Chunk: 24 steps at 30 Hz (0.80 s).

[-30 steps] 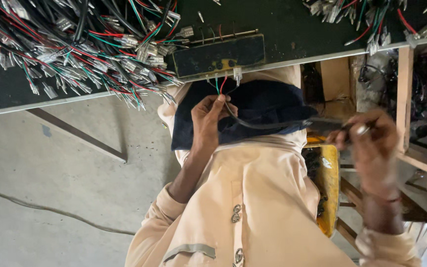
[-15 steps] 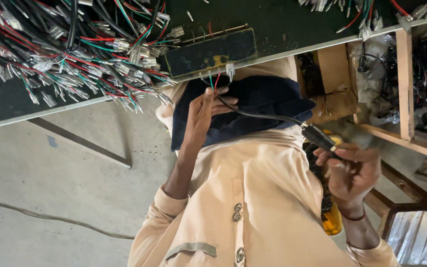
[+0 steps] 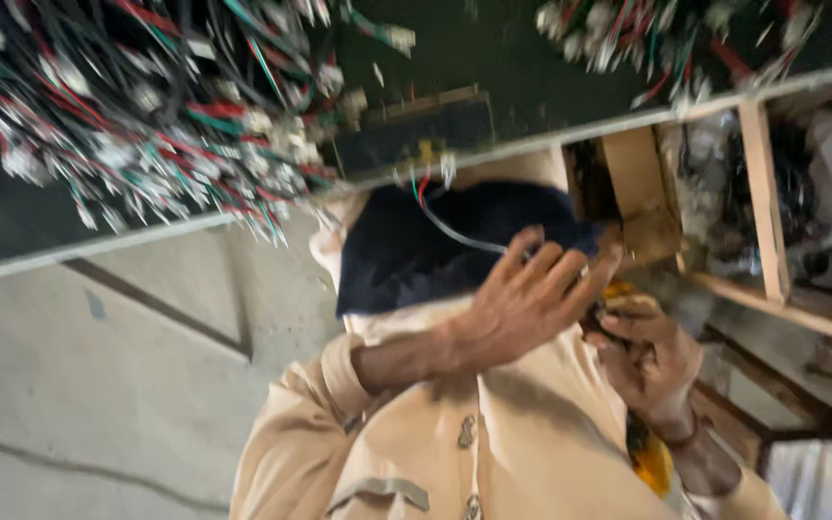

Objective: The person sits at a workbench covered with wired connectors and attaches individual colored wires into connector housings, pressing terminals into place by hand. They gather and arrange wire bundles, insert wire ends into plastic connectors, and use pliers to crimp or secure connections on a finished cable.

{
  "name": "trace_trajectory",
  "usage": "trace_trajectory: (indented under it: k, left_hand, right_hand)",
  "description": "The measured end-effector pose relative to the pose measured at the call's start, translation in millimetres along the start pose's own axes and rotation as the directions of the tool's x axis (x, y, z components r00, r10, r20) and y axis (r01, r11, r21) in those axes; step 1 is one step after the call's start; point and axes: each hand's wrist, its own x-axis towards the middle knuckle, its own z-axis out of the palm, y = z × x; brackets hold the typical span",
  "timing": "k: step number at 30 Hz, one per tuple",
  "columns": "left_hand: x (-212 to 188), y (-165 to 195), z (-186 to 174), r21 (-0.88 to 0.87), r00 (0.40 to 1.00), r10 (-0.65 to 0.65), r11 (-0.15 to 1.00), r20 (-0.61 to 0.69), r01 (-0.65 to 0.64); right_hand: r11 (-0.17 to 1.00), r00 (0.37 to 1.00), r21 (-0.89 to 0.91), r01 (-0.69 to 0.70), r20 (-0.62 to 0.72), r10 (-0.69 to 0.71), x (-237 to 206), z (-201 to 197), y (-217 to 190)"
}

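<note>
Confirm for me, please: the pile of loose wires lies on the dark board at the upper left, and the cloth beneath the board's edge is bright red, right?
Not quite. The head view shows the pile of loose wires on the dark board at the upper left, but the cloth beneath the board's edge is dark navy, not bright red. The left hand reaches across in front of it.

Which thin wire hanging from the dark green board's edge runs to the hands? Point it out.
The pale grey wire: it curves down to the left hand; the red wire beside it ends short.
</note>
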Motion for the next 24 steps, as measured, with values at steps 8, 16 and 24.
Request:
trace_trajectory:
  k: [8,16,24]
  left_hand:
    - [2.6,-17.5,24.3,-0.068,0.991,0.131,0.989,-0.033,-0.133]
    - [15.6,-28.5,48.8,-0.009,0.998,0.054,0.998,-0.028,-0.054]
    - [15.2,-25.3,47.8,0.1,0.994,0.045,0.994,-0.099,-0.035]
  right_hand:
    - [0.61,0.585,0.136,-0.78,0.503,0.636,59.2,-38.3,-46.4]
    - [0.963,0.873,-0.222,0.152,0.486,-0.026,75.0,-46.2,4.2]
    - [0.757,0.58,-0.116,-0.643,0.572,0.58,69.0,-38.1,29.9]
